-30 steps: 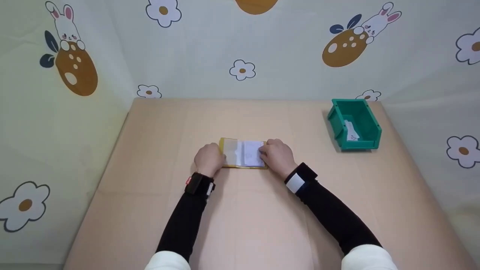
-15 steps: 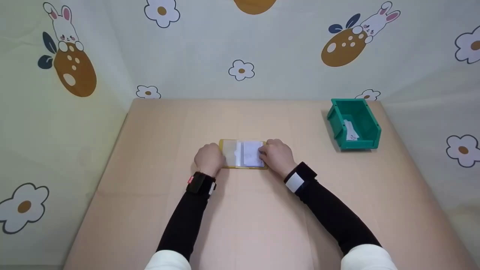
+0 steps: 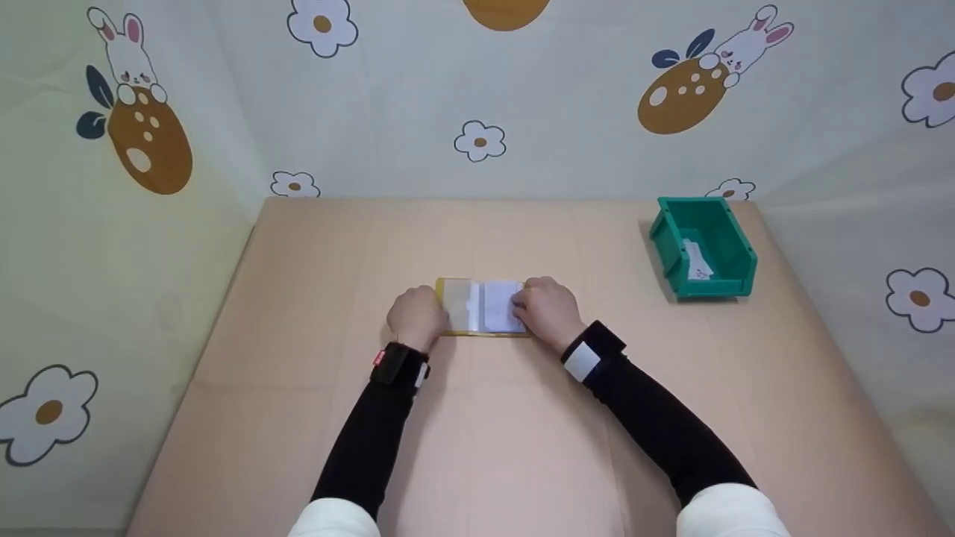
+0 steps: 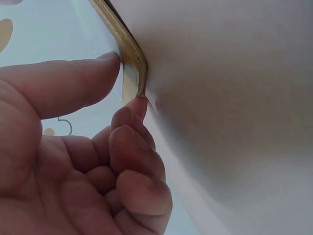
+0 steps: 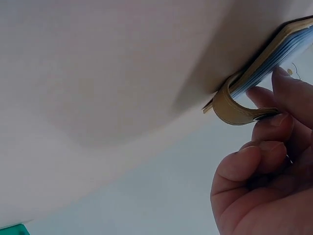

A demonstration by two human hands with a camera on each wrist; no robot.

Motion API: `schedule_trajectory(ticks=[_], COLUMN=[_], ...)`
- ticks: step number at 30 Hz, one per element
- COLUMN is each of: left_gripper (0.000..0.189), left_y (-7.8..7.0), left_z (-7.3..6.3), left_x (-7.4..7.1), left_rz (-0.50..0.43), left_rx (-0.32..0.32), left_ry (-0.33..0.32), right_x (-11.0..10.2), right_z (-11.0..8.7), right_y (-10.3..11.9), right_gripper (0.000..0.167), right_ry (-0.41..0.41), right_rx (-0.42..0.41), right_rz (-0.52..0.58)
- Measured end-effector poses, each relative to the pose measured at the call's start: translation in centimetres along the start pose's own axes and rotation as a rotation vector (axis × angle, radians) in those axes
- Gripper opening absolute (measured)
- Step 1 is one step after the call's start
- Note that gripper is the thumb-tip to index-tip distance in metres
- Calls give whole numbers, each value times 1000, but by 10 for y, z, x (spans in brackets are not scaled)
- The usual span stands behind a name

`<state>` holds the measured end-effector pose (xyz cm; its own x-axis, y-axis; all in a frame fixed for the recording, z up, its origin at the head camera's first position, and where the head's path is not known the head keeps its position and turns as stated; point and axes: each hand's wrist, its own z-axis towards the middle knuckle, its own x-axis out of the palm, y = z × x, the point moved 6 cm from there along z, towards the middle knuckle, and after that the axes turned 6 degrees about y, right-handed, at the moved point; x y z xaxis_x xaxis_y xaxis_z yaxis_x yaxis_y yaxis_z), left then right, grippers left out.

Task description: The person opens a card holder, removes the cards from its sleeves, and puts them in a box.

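A small yellow card holder [image 3: 460, 306] lies spread open in the middle of the table, its clear and whitish sleeves facing up. My left hand [image 3: 416, 318] is at its left side; in the left wrist view the thumb and forefinger pinch the cover's edge [image 4: 132, 61]. My right hand [image 3: 550, 312] is at the right side, thumb and forefinger at the edge of the stacked sleeves [image 5: 274, 61]. A curved closing strap [image 5: 232, 110] sticks out from the cover, its tip against the right fingers. The right palm hides part of the cover in the head view.
A green plastic bin [image 3: 705, 246] stands at the back right of the tan table [image 3: 515, 432], with a white slip [image 3: 697, 261] inside. Patterned cloth [image 3: 395, 97] hangs behind and along both sides.
My right hand has shifted slightly left over the sleeves' edge. The left hand keeps its place on the cover, and the card holder stays spread open.
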<state>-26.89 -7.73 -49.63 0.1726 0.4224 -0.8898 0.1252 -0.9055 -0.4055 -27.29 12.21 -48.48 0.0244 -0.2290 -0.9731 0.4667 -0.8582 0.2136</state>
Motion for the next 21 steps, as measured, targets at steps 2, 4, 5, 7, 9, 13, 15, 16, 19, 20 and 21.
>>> schedule_trajectory(ticks=[2,4,5,7,9,13,15,16,19,20,21], left_gripper=[24,23,23,21,20,19,20,20,21,20,20], left_y=[0,0,0,0,1,1,2,2,1,2,2], left_z=[0,0,0,0,-1,-1,0,0,0,0,0], left_x=[0,0,0,0,0,0,0,1,1,1,1], left_rz=[0,0,-1,-4,-6,-14,-19,-21,-19,-19,-18], left_rx=[-3,-9,-12,-17,-21,-14,-7,-4,1,-1,-3], left_ry=[-1,-1,2,5,8,13,15,16,19,19,19], right_x=[0,1,1,1,2,4,4,5,7,7,7], right_z=[1,2,2,3,5,7,9,10,12,12,13], right_y=[3,5,6,8,9,11,12,12,14,14,15], right_gripper=[4,7,8,8,8,9,10,11,11,11,11], right_ry=[-1,-1,0,6,18,48,57,58,59,61,61], right_rx=[-15,-28,-34,-42,-43,-48,-52,-53,-58,-61,-64], right_rz=[-2,-4,-5,-2,1,3,4,7,8,10,10])
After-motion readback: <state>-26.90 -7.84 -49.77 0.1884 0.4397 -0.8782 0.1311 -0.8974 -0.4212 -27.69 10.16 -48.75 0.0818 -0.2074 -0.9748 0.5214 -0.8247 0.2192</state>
